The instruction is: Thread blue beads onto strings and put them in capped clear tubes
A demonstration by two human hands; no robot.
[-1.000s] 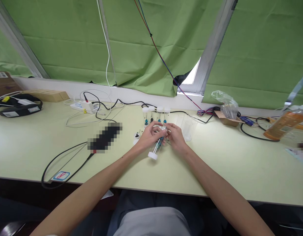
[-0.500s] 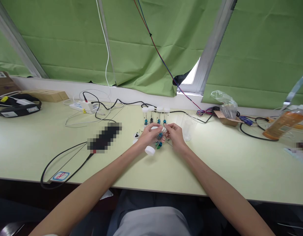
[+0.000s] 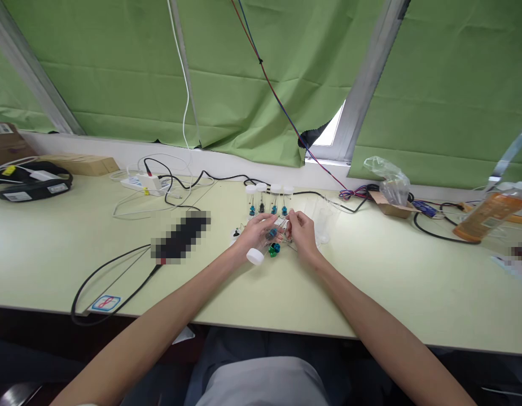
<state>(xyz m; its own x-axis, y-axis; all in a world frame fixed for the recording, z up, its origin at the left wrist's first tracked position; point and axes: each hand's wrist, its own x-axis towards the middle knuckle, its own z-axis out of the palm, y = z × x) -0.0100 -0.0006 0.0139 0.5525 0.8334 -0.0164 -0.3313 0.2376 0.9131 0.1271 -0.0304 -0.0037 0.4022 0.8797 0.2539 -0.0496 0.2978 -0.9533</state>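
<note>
A pale yellow-green worktop (image 3: 413, 282) runs the width of the view, its front edge just before the person's lap. Near the front edge, on the left, are a small sticker (image 3: 106, 303) and a loop of black cable (image 3: 77, 293) that hangs over it; beyond lies a dark, blurred object (image 3: 180, 237). Toward the rear edge sit an orange bottle (image 3: 489, 216) at the right, a cardboard tray (image 3: 391, 207) with a plastic bag (image 3: 397, 189), a white power strip (image 3: 144, 181) left of centre, and a dark strap (image 3: 36, 189) near the rear left corner. Green curtains (image 3: 277, 84) hang behind, with a bright gap at one lower corner.

The clear tube (image 3: 264, 246) is see-through and narrow, with a white cap (image 3: 255, 256) on its near end. Green and blue pieces (image 3: 274, 250) lie just beside it; a teal piece (image 3: 272, 232) shows at the tube, whether inside or behind I cannot tell. Farther back is a row of capped tubes (image 3: 262, 198).

The tube is above the middle of the worktop, tilted, its capped end toward the front edge. The left hand (image 3: 257, 230) has its fingers curled around it. The right hand (image 3: 303, 231) is near its far end, thumb and fingers drawn close together; what they hold, if anything, is too small to tell.
</note>
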